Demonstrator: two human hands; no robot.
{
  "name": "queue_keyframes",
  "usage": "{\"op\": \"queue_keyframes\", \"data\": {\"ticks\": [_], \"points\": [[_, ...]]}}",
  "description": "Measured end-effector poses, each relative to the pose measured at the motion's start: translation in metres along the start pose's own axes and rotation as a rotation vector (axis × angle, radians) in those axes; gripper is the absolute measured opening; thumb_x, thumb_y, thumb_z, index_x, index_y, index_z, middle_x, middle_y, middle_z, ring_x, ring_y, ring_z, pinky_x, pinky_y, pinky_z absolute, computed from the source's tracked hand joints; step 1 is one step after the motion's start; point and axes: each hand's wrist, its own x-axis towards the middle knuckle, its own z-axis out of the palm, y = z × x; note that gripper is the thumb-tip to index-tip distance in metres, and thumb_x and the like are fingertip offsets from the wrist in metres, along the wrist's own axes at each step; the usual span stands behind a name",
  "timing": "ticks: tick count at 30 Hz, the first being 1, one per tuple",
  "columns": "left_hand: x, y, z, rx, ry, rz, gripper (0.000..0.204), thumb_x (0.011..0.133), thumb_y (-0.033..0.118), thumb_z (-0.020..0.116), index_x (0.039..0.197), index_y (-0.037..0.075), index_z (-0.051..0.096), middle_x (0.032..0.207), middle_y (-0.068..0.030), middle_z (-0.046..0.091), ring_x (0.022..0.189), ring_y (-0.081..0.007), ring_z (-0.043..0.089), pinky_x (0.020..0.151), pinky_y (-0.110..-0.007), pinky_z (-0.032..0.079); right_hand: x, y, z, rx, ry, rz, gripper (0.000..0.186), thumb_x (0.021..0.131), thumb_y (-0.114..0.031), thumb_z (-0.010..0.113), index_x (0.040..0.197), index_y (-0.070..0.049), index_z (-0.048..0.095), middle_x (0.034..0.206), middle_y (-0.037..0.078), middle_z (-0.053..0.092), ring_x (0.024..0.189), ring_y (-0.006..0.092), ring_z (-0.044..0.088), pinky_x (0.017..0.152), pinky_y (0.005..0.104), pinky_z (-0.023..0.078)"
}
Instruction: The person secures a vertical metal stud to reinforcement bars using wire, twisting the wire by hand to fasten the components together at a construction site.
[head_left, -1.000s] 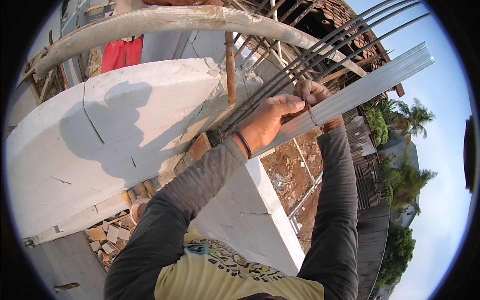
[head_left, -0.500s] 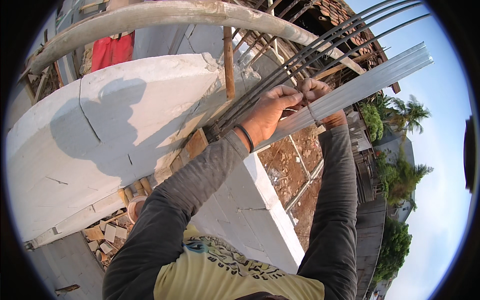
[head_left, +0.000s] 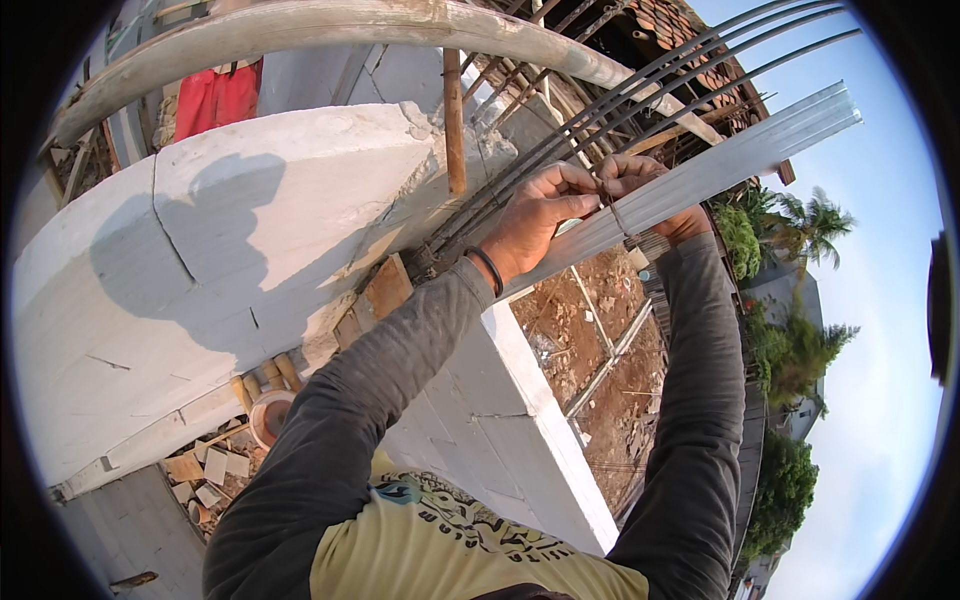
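Left hand (head_left: 540, 213), right hand (head_left: 630, 173): fingers pinching thin wire (head_left: 618, 217).
Likely bendable; metal channel (head_left: 740, 164) seems light, stiff; grip its edges.

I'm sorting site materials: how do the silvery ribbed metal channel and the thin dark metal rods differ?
The silvery ribbed metal channel is broad and bright; the thin dark metal rods are slim and dull. The channel forms one strip; the rods form several lines. Both slant up to the right.

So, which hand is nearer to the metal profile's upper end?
Right. The right hand reaches behind the metal profile, below its upper end; the left hand is lower, at its left edge.
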Motion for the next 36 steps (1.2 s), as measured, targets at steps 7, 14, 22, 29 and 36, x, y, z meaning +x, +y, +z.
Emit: {"op": "queue_keyframes", "data": {"ticks": [7, 14, 22, 29, 36], "points": [[0.008, -0.005, -0.007, 0.035, -0.012, 0.035, 0.019, 0.089, 0.015, 0.071, 0.102, 0.006, 0.062, 0.093, -0.0024, 0.062, 0.085, -0.0098, 0.06, 0.078, -0.026, 0.05, 0.001, 0.016, 0.006, 0.192, 0.026, -0.015, 0.015, 0.091, -0.017, 0.068, 0.093, -0.005, 0.06, 0.079, -0.005, 0.056, 0.068, 0.0027, 0.053, 0.061, 0.018, 0.046], [0.006, 0.001, 0.003, 0.366, 0.106, 0.127, 0.018, 0.089, 0.015, 0.07, 0.101, 0.004, 0.062, 0.093, -0.0039, 0.063, 0.084, -0.0104, 0.06, 0.074, -0.028, 0.052, -0.005, 0.033, 0.013, 0.303, 0.232, -0.045, 0.016, 0.092, -0.015, 0.066, 0.097, -0.001, 0.061, 0.086, 0.001, 0.062, 0.073, 0.0082, 0.059, 0.065, 0.0224, 0.051], [-0.008, 0.046, 0.031, 1.537, -0.046, 0.825, 0.03, 0.079, -0.005, 0.061, 0.108, 0.002, 0.066, 0.12, -0.0121, 0.054, 0.106, -0.0263, 0.054, 0.089, -0.036, 0.049, -0.007, 0.034, 0.019, 0.427, 0.201, -0.065, 0.023, 0.093, -0.015, 0.065, 0.109, 0.001, 0.062, 0.097, 0.007, 0.067, 0.084, 0.0144, 0.066, 0.075, 0.0277, 0.057], [-0.015, 0.04, 0.014, 1.388, -0.089, 0.935, 0.028, 0.076, -0.007, 0.065, 0.102, 0.005, 0.069, 0.115, -0.01, 0.054, 0.108, -0.0296, 0.052, 0.09, -0.039, 0.048, -0.003, 0.047, 0.012, 0.461, 0.109, -0.115, 0.021, 0.093, -0.016, 0.064, 0.105, 0.001, 0.063, 0.094, 0.006, 0.066, 0.082, 0.0139, 0.065, 0.071, 0.0272, 0.056], [-0.005, 0.036, 0.008, 1.534, -0.051, 0.967, 0.022, 0.075, 0.001, 0.072, 0.096, 0.007, 0.069, 0.106, -0.0032, 0.059, 0.106, -0.0236, 0.053, 0.091, -0.037, 0.046, 0.001, 0.057, 0.015, 0.531, 0.099, -0.198, 0.018, 0.094, -0.009, 0.061, 0.108, 0.002, 0.063, 0.093, 0.007, 0.066, 0.079, 0.0148, 0.065, 0.069, 0.0285, 0.056]]}}
